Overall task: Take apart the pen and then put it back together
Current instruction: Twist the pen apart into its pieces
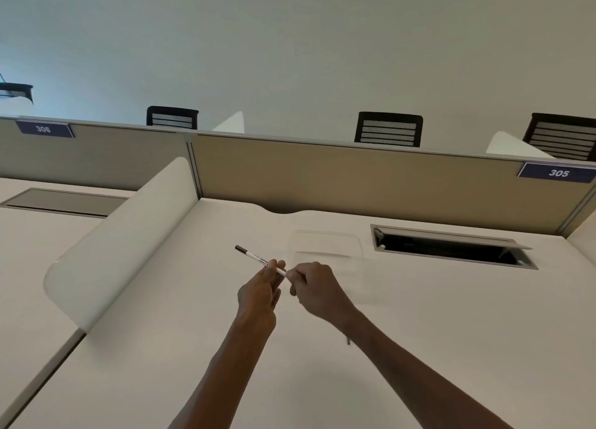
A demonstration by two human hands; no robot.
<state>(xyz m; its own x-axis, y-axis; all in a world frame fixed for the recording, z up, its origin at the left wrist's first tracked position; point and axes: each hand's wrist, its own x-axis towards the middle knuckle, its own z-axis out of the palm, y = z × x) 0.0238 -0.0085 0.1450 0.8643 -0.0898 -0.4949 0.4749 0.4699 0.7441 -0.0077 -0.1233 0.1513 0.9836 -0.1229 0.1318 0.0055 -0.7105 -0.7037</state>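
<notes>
The left hand had its fingers closed around the barrel of the pen, pinching it near the middle, while the right hand was closed over the pen's near end, its fingertips bunched tight on what could be a cap or end piece (too hidden by the fingers to tell which). The pen was held in the air above the desk, slanting up and away to the left, its dark tip clear of both hands.

As a judgement, the task stood at or near a joint being worked: either the first part coming off or the last going back on. The barrel looked whole as far as it showed, and no loose pen part could be made out with certainty on the desk; a small dark object lay just beside the right forearm, too small to identify.

The pen's white barrel carried a line of dark print, unreadable at that size. On the partition behind, one blue plate read "305" and another read "306".
</notes>
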